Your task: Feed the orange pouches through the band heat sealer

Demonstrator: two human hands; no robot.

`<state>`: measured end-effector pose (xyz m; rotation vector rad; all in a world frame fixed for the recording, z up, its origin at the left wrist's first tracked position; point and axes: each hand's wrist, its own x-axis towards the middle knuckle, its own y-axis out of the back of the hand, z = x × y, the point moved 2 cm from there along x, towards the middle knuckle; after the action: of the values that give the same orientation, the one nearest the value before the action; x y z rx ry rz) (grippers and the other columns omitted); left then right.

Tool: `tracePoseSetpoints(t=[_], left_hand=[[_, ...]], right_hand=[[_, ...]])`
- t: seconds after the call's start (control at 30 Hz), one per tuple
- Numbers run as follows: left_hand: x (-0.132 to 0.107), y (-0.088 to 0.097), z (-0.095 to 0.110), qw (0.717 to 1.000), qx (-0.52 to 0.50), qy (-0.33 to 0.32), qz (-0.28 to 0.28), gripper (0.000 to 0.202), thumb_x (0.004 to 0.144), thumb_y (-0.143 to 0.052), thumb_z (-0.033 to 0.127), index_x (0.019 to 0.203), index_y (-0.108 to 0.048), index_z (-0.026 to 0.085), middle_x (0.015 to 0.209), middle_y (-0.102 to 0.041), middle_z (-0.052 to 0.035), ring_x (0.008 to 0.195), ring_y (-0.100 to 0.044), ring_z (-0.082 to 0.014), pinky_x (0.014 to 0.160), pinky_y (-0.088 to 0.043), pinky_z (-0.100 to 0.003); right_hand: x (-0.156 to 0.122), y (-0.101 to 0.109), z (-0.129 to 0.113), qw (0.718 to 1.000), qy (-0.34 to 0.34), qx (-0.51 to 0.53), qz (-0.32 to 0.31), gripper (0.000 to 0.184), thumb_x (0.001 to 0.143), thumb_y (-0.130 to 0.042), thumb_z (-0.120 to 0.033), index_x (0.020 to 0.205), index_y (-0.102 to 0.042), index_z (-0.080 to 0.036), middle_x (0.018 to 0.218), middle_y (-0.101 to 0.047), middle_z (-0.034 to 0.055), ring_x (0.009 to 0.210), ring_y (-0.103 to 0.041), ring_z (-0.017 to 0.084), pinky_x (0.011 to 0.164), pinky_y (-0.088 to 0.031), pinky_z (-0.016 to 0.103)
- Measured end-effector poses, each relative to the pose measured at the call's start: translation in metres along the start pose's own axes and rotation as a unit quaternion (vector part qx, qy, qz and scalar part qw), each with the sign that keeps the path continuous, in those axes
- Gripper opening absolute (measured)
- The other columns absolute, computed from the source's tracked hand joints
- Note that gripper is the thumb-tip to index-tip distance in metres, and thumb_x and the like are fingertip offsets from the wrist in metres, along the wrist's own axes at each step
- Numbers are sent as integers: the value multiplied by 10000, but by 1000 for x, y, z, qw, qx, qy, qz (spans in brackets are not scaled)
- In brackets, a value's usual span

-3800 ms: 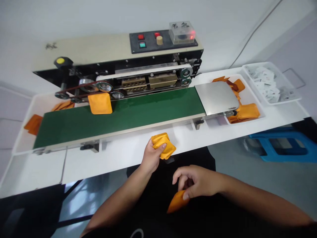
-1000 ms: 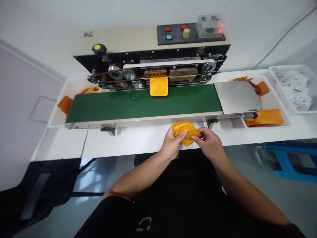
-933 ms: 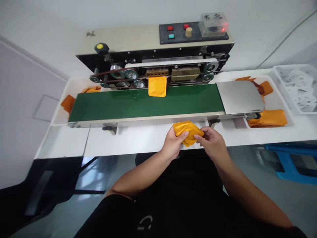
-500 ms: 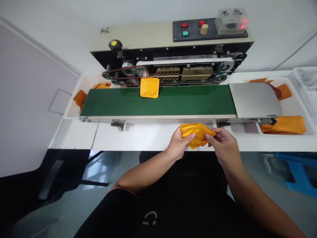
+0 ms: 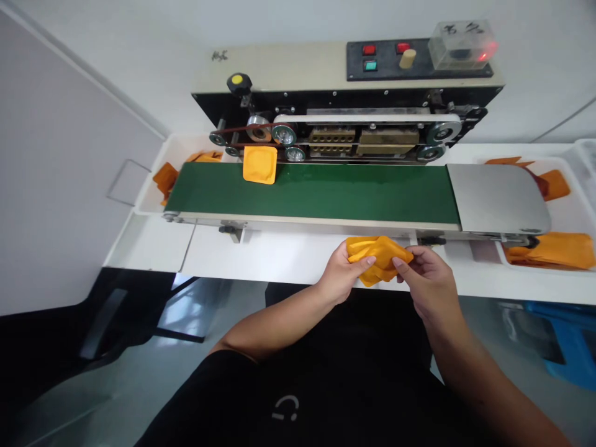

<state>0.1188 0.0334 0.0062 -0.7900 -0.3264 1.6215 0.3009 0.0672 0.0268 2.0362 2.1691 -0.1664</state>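
The orange pouches (image 5: 384, 251), probably light, soft and best pinched by their flat edges, are above the desk (image 5: 279, 254) at its near side, the left hand (image 5: 341, 274) with fingers closed on the stack, the right hand (image 5: 431, 282) pinching its right corner.

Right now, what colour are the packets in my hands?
The packets are bright yellow-orange, seen best in the head view.

A soft sheen marks the creased orange packets (image 5: 384, 252), a glossy finish the green belt (image 5: 354, 192), smooth metal the plate (image 5: 498, 197), matt black cloth the shirt (image 5: 335, 385).
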Motion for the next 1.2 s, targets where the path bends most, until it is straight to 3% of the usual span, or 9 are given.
tracePoseSetpoints(t=[0.43, 0.6, 0.7, 0.8, 0.9, 1.07, 1.2], left_hand=[[0, 1, 4, 1000, 10, -1, -23, 558, 769, -1020, 378, 1191, -704, 197, 1239, -807, -106, 1124, -785, -272, 1035, -610, -435], [-1, -4, 5, 1000, 17, -5, -25, 551, 764, -1023, 386, 1174, -708, 196, 1244, -803, -108, 1135, -781, -281, 1023, -609, -437], [-1, -3, 5, 1000, 19, -2, -20, 564, 749, -1029, 408, 1161, -709, 192, 1224, -805, -108, 1100, -781, -270, 981, -612, -409], [0, 1, 5, 1000, 28, 2, -6, 574, 733, -1035, 430, 1136, -704, 189, 1151, -809, -91, 1027, -776, -243, 937, -611, -383], [1, 5, 6, 999, 32, 4, 13, 587, 719, -1043, 425, 1132, -695, 195, 1123, -804, -70, 1001, -767, -224, 934, -603, -375], [2, 8, 6, 999, 37, 13, 33, 606, 718, -1045, 397, 1164, -685, 201, 1125, -795, -51, 1010, -758, -204, 943, -598, -360], [3, 10, 5, 998, 44, 18, 43, 599, 729, -1039, 381, 1173, -681, 200, 1101, -790, -41, 979, -755, -190, 940, -597, -353]], right_hand=[[-7, 6, -22, 999, 25, 19, 38, 279, 843, -942, -354, 997, -742, -235, 882, -733, 17, 689, -654, 143, 625, -564, 275], [-3, 7, -24, 996, 13, 55, 73, 350, 820, -947, -422, 996, -695, -253, 885, -707, 17, 742, -678, 161, 638, -583, 275], [-1, 10, -28, 988, -5, 111, 109, 422, 829, -931, -495, 1038, -626, -291, 993, -722, 11, 802, -737, 194, 624, -619, 303], [1, 16, -37, 978, -45, 179, 93, 405, 895, -868, -530, 1120, -590, -341, 1119, -758, 9, 864, -802, 245, 543, -619, 311], [6, 25, -50, 972, -46, 213, 83, 314, 933, -831, -500, 1109, -626, -340, 1096, -772, 5, 888, -806, 229, 503, -583, 268], [20, 42, -67, 978, -17, 193, 80, 380, 785, -947, -370, 1087, -723, -323, 1165, -779, -3, 937, -774, 181, 669, -651, 275], [28, 52, -70, 984, 5, 162, 69, 347, 779, -967, -393, 1050, -777, -292, 1177, -793, 29, 943, -777, 187, 679, -651, 285]])
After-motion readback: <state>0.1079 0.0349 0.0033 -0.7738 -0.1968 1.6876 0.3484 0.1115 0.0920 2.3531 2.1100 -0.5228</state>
